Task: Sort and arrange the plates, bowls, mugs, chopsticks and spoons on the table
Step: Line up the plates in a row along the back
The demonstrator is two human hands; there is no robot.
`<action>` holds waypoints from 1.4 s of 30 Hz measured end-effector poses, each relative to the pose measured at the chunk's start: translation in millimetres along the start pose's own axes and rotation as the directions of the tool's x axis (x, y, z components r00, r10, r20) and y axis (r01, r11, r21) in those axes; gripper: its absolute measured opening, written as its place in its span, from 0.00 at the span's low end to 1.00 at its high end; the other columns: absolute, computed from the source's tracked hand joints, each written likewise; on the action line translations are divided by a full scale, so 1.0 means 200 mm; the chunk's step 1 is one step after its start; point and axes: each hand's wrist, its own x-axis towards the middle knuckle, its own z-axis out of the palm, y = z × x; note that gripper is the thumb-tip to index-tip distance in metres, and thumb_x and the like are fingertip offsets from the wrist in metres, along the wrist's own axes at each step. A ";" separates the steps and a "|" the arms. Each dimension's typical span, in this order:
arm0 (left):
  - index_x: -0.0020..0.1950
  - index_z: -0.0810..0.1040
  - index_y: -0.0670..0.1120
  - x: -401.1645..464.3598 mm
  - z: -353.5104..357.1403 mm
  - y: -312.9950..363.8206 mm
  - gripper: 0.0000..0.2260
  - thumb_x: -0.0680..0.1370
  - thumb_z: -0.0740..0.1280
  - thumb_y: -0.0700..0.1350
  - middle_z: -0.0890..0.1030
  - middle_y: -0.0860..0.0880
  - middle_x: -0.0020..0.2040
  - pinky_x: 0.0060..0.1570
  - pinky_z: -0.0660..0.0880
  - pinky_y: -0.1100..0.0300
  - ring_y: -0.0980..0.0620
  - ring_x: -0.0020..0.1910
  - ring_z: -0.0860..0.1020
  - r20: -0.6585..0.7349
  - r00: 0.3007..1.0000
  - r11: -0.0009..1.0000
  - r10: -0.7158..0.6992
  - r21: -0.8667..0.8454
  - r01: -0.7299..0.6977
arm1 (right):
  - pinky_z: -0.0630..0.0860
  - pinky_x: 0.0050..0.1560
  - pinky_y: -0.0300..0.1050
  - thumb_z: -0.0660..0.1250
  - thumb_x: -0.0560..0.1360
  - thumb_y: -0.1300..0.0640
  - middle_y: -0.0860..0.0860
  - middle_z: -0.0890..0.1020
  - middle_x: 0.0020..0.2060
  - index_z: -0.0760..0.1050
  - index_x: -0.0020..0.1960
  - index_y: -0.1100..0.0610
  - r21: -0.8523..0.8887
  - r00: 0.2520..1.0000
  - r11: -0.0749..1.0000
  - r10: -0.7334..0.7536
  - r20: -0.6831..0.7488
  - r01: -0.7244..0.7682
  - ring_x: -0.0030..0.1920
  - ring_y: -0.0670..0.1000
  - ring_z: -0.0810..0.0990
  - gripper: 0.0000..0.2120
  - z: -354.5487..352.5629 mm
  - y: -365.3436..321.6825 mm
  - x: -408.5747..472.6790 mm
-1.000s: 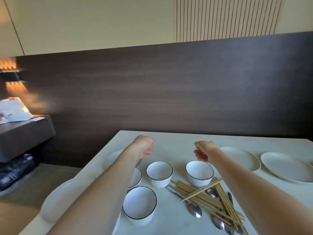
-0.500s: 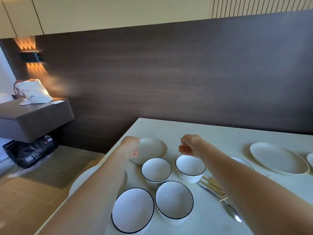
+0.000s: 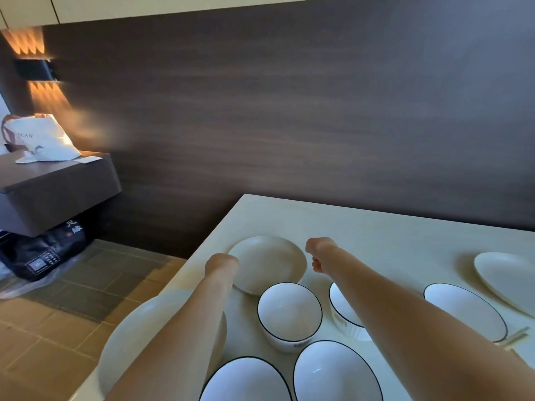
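A dark wood-grain wall panel (image 3: 289,117) fills the far side of the scene, matte with fine horizontal streaks. Below it the table (image 3: 362,227) spreads out, a smooth pale cream slab with a straight left edge. At far left a dark floating shelf (image 3: 58,186) carries a white paper bag (image 3: 37,140), and a black bag (image 3: 43,250) lies on the tiled floor beneath it.

On the table, a large cream plate (image 3: 139,337) sits at the near left edge, partly under the left forearm. A smaller round cream plate (image 3: 269,264), shallow and matte, lies farther in, between the two hands. Another cream plate (image 3: 506,276) is cut off by the right edge. A white plate with a thin dark rim (image 3: 463,311) lies near it, with pale wooden chopsticks (image 3: 515,338) poking out just beside its near edge.

Four glossy white bowls with thin dark rims cluster near: two wide ones, left (image 3: 246,383) and right (image 3: 335,374), at the bottom, a round one (image 3: 289,312) beyond them, and one with a ribbed outer wall (image 3: 344,311) half hidden by the right forearm.

The left hand (image 3: 221,263) reaches the left rim of the smaller cream plate; its fingers are hidden, so I cannot tell its grip. The right hand (image 3: 320,251) hovers just right of that plate, fingers curled in, holding nothing.
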 end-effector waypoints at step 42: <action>0.45 0.77 0.43 -0.80 0.78 0.48 0.07 0.80 0.60 0.40 0.78 0.45 0.41 0.47 0.80 0.52 0.45 0.41 0.79 0.151 0.912 0.873 0.381 -0.384 -0.301 | 0.82 0.41 0.46 0.64 0.70 0.74 0.56 0.80 0.32 0.74 0.36 0.65 0.603 0.978 0.773 -0.110 -0.179 0.197 0.31 0.54 0.80 0.07 -1.15 0.25 0.01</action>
